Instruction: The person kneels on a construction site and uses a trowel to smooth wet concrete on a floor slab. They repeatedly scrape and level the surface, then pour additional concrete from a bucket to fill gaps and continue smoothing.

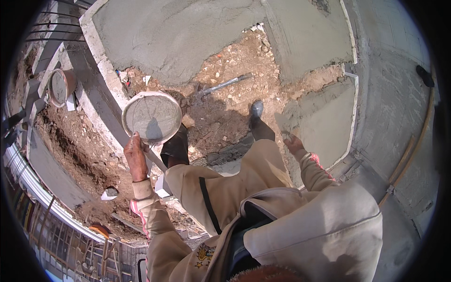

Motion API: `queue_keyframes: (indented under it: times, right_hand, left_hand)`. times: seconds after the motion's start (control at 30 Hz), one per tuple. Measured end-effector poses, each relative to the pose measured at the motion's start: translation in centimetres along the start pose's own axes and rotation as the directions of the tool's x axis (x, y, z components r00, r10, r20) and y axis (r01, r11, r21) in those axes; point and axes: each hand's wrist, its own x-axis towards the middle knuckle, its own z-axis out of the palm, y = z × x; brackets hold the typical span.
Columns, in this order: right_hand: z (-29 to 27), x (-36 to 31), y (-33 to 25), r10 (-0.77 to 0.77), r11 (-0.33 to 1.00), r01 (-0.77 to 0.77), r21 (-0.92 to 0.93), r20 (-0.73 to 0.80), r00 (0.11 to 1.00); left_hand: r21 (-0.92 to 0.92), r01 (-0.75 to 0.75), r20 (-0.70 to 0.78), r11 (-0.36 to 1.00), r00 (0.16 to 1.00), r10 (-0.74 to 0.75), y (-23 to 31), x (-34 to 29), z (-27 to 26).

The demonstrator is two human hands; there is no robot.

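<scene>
My left hand (pixel 136 159) is closed on the rim of a round, shallow pan (pixel 174 116) at its near side. Grey wet mortar (pixel 149 113) fills the pan, and a shadow falls across it. To the right of my legs, my right hand (pixel 295 144) grips a trowel (pixel 283 124); its grey blade blends with the fresh mortar behind it, so its outline is hard to make out. Just beyond that hand lies a smoothed grey mortar bed (pixel 324 115). My boots stand on bare, stony soil (pixel 213 110) between mortar-covered areas.
A straight metal bar (pixel 225 84) lies on the soil ahead. Wide mortar surfaces (pixel 164 37) spread beyond it, edged by pale borders. At the left, another mortar-filled bucket (pixel 61 88) stands near low concrete walls and a dug trench (pixel 70 150). Rebar (pixel 56 31) sticks out at upper left.
</scene>
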Motion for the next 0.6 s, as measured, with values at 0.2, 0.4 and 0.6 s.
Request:
queue_keyframes:
  times: [0.2, 0.4, 0.6]
  right_hand:
    - [0.6, -2.2, 7.6, 0.070, 0.990, -0.047, 0.132, -0.173, 0.982]
    - [-1.1, -2.6, 14.6, 0.194, 0.957, -0.133, 0.260, -0.225, 0.955]
    - [-2.7, -1.0, 19.2, 0.265, 0.937, -0.198, 0.286, -0.217, 0.940]
  left_hand:
    - [0.119, -0.102, 0.293, 0.988, 0.954, 0.063, 1.9, -0.6, 21.8]
    - [0.061, -0.194, 0.438, 0.979, 0.887, 0.148, 1.0, 0.2, 39.0]
    - [0.061, -0.104, 0.534, 0.993, 0.844, 0.055, -4.2, 3.6, 52.4]
